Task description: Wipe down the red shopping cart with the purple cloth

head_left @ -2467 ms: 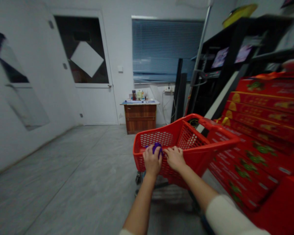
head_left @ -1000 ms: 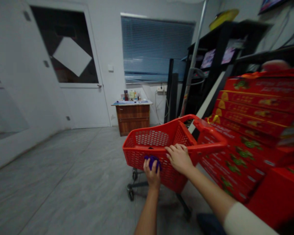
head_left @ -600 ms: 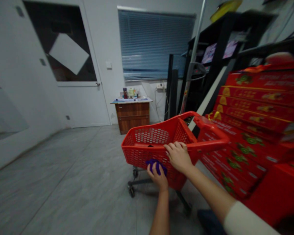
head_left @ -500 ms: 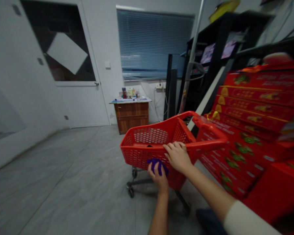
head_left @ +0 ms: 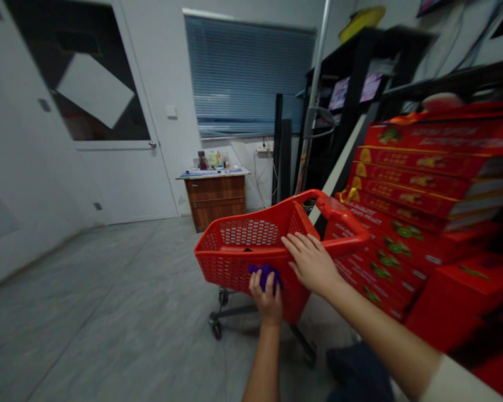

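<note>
A red plastic shopping cart (head_left: 235, 272) on dark metal legs with casters stands in front of me, its handle to the right. My left hand (head_left: 266, 293) has its fingers closed on a purple cloth (head_left: 269, 273), pressed against the perforated near side wall. Higher up, my right hand (head_left: 312, 262) lies over the near rim with its fingers stretched out and holding nothing. A small dark thing shows inside the basket, too little of it to name.
Red cartons (head_left: 406, 212) are stacked at the right. A black shelf rack (head_left: 356, 67) and a metal pole (head_left: 316, 84) stand behind the cart. A wooden cabinet (head_left: 217, 201) with bottles sits under the blinds (head_left: 247, 78). A white door (head_left: 126, 190) is at the left.
The view has swung slightly right, so the scene sits further left. My right hand's fingers have straightened over the cart rim. The cloth stays in my left hand at the side wall.
</note>
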The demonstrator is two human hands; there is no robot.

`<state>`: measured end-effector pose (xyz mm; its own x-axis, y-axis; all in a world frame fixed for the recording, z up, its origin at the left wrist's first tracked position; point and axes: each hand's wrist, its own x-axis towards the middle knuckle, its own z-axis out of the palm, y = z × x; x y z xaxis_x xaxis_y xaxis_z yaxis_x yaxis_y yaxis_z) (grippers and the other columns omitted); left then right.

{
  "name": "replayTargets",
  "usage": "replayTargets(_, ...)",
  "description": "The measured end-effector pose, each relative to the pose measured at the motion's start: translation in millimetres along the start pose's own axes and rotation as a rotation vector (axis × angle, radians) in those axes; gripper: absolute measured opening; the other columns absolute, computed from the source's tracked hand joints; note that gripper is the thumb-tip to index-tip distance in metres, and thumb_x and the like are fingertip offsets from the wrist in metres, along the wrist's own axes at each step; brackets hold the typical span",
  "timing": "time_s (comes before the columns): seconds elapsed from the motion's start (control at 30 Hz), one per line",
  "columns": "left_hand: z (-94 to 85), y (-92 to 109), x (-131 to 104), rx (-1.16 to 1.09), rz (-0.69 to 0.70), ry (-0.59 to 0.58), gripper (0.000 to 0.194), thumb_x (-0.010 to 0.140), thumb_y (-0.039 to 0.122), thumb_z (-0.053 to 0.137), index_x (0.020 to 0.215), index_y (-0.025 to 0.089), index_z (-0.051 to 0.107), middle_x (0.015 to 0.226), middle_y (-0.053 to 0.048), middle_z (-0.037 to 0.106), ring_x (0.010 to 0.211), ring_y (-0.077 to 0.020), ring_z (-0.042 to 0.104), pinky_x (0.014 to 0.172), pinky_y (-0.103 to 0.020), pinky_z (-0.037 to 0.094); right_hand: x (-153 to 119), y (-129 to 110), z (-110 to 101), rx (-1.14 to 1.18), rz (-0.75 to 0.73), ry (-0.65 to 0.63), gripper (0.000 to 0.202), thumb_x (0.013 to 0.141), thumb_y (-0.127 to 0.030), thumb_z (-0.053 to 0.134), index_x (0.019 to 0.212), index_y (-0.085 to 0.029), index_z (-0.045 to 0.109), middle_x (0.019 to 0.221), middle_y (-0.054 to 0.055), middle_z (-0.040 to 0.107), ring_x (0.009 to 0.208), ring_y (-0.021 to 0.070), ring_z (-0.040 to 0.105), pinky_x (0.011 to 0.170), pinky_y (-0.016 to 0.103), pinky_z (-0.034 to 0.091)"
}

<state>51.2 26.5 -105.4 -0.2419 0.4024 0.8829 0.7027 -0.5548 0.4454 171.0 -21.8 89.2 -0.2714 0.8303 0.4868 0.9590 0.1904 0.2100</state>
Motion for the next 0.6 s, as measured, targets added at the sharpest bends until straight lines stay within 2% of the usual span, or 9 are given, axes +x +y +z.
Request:
replayTargets(0.07, -0.5, -6.4, 15.4, 0.015, -0.116, 0.052, 0.023, 0.090, 0.021, 0.054, 0.112, 0.023, 0.061, 0.129, -0.012, 0.046, 0.125, -0.0262, 0.044, 0.104, -0.050, 0.043, -3.2, 15.1, -8.9, -0.049, 0.087, 0.007, 0.040, 0.090, -0.029, 0.050, 0.129, -0.019, 0.057, 0.132, 0.011, 0.059, 0.124, 0.0268, 0.045, 0.105, 0.041, 0.025)
replayTargets(0.17, 5.4, -2.3, 22.3, 0.007, -0.216, 0.062, 0.024, 0.092, 0.025, 0.053, 0.114, 0.022, 0.060, 0.128, -0.013, 0.046, 0.123, -0.0262, 0.046, 0.104, -0.051, 0.043, -2.8, 27.7, -15.2, -0.067, 0.089, -0.066, 0.024, 0.091, -0.027, 0.049, 0.109, -0.021, 0.065, 0.107, 0.009, 0.068, 0.106, 0.0240, 0.053, 0.095, 0.038, 0.030)
replayTargets(0.23, 10.4, 6.2, 6.9, -0.013, -0.150, -0.006, 0.025, 0.090, 0.023, 0.054, 0.114, 0.024, 0.061, 0.128, -0.012, 0.047, 0.124, -0.0273, 0.045, 0.103, -0.052, 0.044, -1.2, 29.4, -15.3, -0.061, 0.091, -0.078, 0.020, 0.091, -0.025, 0.050, 0.104, -0.021, 0.065, 0.101, 0.007, 0.069, 0.102, 0.0230, 0.053, 0.093, 0.037, 0.029)
replayTargets(0.3, 13.2, 11.6, -18.8, -0.051, 0.012, -0.117, 0.029, 0.087, 0.018, 0.057, 0.114, 0.027, 0.063, 0.130, -0.011, 0.048, 0.126, -0.0279, 0.044, 0.101, -0.051, 0.046, -0.7, 28.8, -14.5, -0.054, 0.087, -0.068, 0.019, 0.091, -0.024, 0.051, 0.105, -0.021, 0.064, 0.101, 0.006, 0.068, 0.103, 0.0228, 0.052, 0.093, 0.037, 0.027)
replayTargets(0.37, 12.9, 9.0, -43.8, -0.095, 0.176, -0.203, 0.037, 0.082, 0.012, 0.061, 0.113, 0.032, 0.064, 0.129, -0.008, 0.051, 0.126, -0.0268, 0.044, 0.099, -0.047, 0.048, -1.7, 28.2, -14.4, -0.053, 0.083, -0.060, 0.020, 0.090, -0.023, 0.052, 0.107, -0.021, 0.063, 0.102, 0.006, 0.068, 0.103, 0.0225, 0.052, 0.093, 0.037, 0.026)
replayTargets(0.43, 10.9, -0.4, -59.0, -0.109, 0.235, -0.200, 0.037, 0.080, 0.011, 0.062, 0.110, 0.033, 0.065, 0.127, -0.007, 0.051, 0.126, -0.0258, 0.045, 0.097, -0.044, 0.050, -3.5, 27.7, -15.3, -0.060, 0.081, -0.059, 0.022, 0.090, -0.023, 0.052, 0.109, -0.021, 0.063, 0.103, 0.006, 0.068, 0.102, 0.0223, 0.052, 0.093, 0.037, 0.026)
replayTargets(0.5, 8.9, -10.1, -61.0, -0.090, 0.151, -0.138, 0.032, 0.083, 0.013, 0.060, 0.109, 0.030, 0.064, 0.127, -0.008, 0.050, 0.125, -0.0255, 0.045, 0.096, -0.045, 0.050, -5.0, 26.7, -16.6, -0.066, 0.075, -0.060, 0.023, 0.091, -0.022, 0.051, 0.110, -0.022, 0.063, 0.103, 0.006, 0.067, 0.102, 0.0221, 0.052, 0.093, 0.036, 0.025)
replayTargets(0.6, 6.8, -9.3, -42.7, -0.063, -0.068, -0.015, 0.027, 0.087, 0.016, 0.056, 0.113, 0.026, 0.060, 0.128, -0.011, 0.045, 0.123, -0.0257, 0.046, 0.098, -0.048, 0.047, -5.8, 23.4, -17.7, -0.071, 0.072, -0.057, 0.024, 0.093, -0.021, 0.047, 0.111, -0.022, 0.063, 0.104, 0.006, 0.067, 0.102, 0.0221, 0.051, 0.092, 0.036, 0.025)
